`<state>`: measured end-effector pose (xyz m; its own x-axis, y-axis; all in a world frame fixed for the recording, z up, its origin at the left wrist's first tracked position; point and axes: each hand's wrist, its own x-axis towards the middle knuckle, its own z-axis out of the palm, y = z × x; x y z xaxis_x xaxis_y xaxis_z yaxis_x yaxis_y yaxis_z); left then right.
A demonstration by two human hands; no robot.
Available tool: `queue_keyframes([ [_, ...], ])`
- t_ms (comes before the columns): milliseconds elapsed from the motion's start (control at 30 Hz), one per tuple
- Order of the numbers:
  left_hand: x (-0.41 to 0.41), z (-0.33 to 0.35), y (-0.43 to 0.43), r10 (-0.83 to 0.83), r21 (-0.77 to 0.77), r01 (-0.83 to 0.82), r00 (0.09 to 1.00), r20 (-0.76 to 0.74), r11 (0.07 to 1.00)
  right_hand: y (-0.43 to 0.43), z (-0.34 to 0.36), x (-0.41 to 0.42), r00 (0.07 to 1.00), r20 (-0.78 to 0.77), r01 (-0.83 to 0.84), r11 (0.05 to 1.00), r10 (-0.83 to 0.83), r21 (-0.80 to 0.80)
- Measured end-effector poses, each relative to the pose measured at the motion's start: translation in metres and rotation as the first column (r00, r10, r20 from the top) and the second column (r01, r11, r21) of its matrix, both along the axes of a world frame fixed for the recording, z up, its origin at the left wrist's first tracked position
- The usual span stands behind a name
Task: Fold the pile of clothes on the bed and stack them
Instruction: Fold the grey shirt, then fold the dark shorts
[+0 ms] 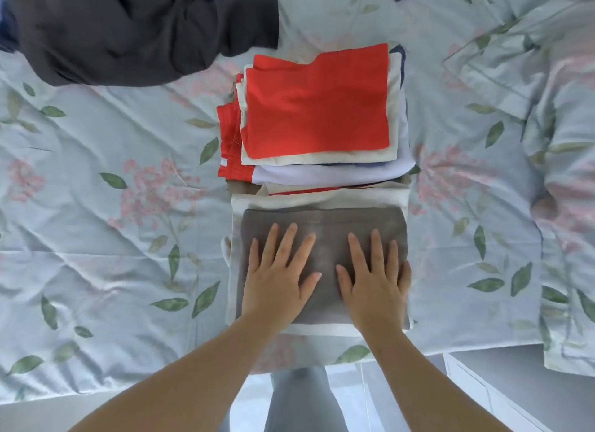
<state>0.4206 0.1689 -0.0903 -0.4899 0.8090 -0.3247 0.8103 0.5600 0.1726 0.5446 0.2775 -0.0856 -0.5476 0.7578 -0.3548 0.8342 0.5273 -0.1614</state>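
A crumpled dark garment (128, 32) is lying unfolded at the far left of the wrinkled floral bed sheet (96, 206). The left hand (277, 280) is pressing flat, fingers straight and spread, on a smooth grey folded rectangle (322, 225) near the bed's front edge. Just beyond it, a red and white folded stack (315, 110) is resting. The right hand (373, 283) is lying flat on the same grey cloth, fingers straight, gripping nothing. A rumpled floral quilt (563, 142) is bunching at the right.
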Motion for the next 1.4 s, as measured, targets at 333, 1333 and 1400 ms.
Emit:
queue_keyframes([
  [333,-0.019,-0.033,-0.014,-0.122,0.121,0.122,0.992,-0.004,0.985,-0.011,-0.013,-0.016,0.997,0.072,-0.031,0.993,0.022,0.112],
  [1333,-0.468,-0.107,-0.161,0.424,-0.355,-0.347,0.890,0.169,0.868,-0.057,-0.063,-0.528,0.929,-0.134,-0.319,0.930,0.346,0.184],
  [1400,-0.468,-0.110,-0.163,0.430,-0.359,-0.349,0.886,0.175,0.865,-0.047,-0.073,-0.550,0.918,-0.118,-0.349,0.913,0.378,0.213],
])
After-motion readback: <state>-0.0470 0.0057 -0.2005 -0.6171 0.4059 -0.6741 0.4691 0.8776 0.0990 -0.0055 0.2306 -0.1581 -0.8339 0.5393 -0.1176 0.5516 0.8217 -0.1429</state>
